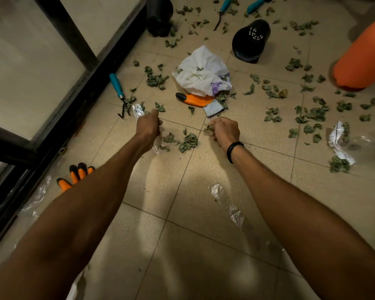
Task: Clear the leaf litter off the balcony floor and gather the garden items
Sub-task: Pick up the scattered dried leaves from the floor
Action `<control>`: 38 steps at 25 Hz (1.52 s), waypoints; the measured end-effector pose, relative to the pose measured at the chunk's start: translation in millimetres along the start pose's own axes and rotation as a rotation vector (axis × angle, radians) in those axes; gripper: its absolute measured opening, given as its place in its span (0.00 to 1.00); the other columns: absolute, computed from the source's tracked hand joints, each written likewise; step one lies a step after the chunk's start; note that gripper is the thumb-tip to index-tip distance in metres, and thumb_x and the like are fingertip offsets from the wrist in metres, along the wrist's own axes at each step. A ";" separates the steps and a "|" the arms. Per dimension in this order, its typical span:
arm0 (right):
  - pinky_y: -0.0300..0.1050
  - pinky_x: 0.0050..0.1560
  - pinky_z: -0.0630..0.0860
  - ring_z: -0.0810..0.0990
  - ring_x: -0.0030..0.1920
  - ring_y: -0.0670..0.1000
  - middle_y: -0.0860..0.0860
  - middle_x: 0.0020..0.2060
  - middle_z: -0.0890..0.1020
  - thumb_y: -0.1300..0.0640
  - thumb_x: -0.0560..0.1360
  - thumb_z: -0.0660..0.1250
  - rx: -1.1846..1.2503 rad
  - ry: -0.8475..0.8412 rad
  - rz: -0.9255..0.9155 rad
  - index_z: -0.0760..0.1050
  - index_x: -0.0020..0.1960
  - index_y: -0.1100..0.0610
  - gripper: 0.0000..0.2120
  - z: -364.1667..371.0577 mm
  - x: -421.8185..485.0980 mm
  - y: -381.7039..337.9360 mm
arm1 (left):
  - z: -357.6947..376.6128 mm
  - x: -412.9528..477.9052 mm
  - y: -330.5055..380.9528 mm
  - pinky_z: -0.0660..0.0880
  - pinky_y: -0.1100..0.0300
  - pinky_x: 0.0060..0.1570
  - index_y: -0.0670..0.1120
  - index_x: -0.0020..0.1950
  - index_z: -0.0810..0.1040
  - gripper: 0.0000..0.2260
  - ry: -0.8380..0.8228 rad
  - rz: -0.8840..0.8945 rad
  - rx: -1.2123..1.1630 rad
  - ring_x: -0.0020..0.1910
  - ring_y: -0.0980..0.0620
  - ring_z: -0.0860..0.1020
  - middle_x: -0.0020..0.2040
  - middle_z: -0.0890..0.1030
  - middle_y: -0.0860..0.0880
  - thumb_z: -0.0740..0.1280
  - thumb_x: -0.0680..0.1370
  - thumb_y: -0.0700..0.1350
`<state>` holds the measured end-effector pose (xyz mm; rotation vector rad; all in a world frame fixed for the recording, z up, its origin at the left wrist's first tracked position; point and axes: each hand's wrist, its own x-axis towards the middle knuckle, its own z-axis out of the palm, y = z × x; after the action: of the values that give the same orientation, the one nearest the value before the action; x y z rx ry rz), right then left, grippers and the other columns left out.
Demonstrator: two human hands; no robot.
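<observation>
Your right hand clutched dry leaves, light and crumbly; scoop them loosely. Your left hand gripped clear plastic.

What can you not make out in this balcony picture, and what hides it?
Head view only.
Left hand: seen from behind, its grasp is hidden.
Orange glove by the frame: partly covered by the left forearm.
Orange object: cut off by the right edge.
Top-right teal tool: cut by the top edge.

No legible text, brand or number is present. The purple print on the crumpled white bag, mid-floor, is too small to read.
</observation>
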<state>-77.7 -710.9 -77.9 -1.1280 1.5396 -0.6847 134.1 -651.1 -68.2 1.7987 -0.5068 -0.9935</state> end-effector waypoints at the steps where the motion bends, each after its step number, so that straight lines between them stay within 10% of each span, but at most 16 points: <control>1: 0.46 0.35 0.76 0.79 0.34 0.52 0.53 0.35 0.83 0.61 0.68 0.64 0.126 0.004 0.072 0.82 0.38 0.55 0.08 -0.6 -1.4 -2.9 | -5.4 -2.2 5.8 0.65 0.60 0.27 0.46 0.45 0.70 0.06 -0.017 -0.092 -0.181 0.27 0.55 0.67 0.35 0.74 0.48 0.60 0.81 0.44; 7: 0.40 0.24 0.64 0.72 0.27 0.50 0.54 0.31 0.78 0.60 0.71 0.64 0.431 0.006 0.268 0.76 0.39 0.59 0.04 3.3 -6.6 -5.7 | -15.9 -9.1 -11.1 0.69 0.60 0.29 0.42 0.53 0.73 0.09 -0.073 -0.099 0.014 0.31 0.53 0.73 0.40 0.76 0.45 0.54 0.81 0.34; 13: 0.38 0.23 0.66 0.73 0.28 0.49 0.55 0.32 0.78 0.63 0.73 0.69 0.399 -0.097 0.284 0.76 0.40 0.60 0.03 11.5 -6.2 -3.5 | -26.5 -2.1 -27.7 0.70 0.63 0.43 0.41 0.70 0.71 0.16 -0.252 0.416 0.831 0.50 0.48 0.77 0.52 0.77 0.46 0.57 0.85 0.48; 19: 0.38 0.25 0.70 0.74 0.27 0.49 0.58 0.33 0.79 0.67 0.70 0.70 0.431 -0.082 0.244 0.77 0.45 0.64 0.04 13.4 -1.4 -2.9 | -24.9 13.4 -57.4 0.72 0.52 0.48 0.51 0.72 0.67 0.39 -0.404 0.541 1.285 0.49 0.44 0.72 0.56 0.74 0.42 0.56 0.71 0.76; 24: 0.39 0.27 0.75 0.77 0.28 0.49 0.57 0.37 0.81 0.67 0.73 0.70 0.431 -0.080 0.232 0.78 0.50 0.61 0.07 12.2 0.4 0.2 | -23.4 4.4 -45.9 0.68 0.56 0.41 0.42 0.51 0.74 0.14 -0.308 0.610 1.148 0.43 0.47 0.72 0.45 0.73 0.46 0.64 0.82 0.54; 33: 0.46 0.33 0.82 0.82 0.33 0.56 0.66 0.49 0.78 0.72 0.75 0.66 0.608 -0.162 0.379 0.73 0.58 0.69 0.11 17.6 0.9 -15.3 | -30.2 -12.5 -6.4 0.68 0.61 0.31 0.43 0.57 0.72 0.09 -0.005 -0.025 0.011 0.34 0.55 0.72 0.44 0.77 0.46 0.55 0.82 0.34; 38: 0.40 0.26 0.75 0.77 0.31 0.52 0.61 0.40 0.78 0.72 0.77 0.60 0.576 -0.145 0.420 0.74 0.54 0.67 0.08 28.0 4.0 -16.4 | -38.5 -15.0 -12.7 0.69 0.60 0.36 0.40 0.52 0.80 0.20 -0.044 0.105 0.300 0.39 0.54 0.74 0.44 0.78 0.48 0.56 0.85 0.53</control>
<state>-46.0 -717.3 -73.0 -0.3966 1.2790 -0.6763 155.6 -613.6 -66.5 1.9940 -0.8039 -0.9229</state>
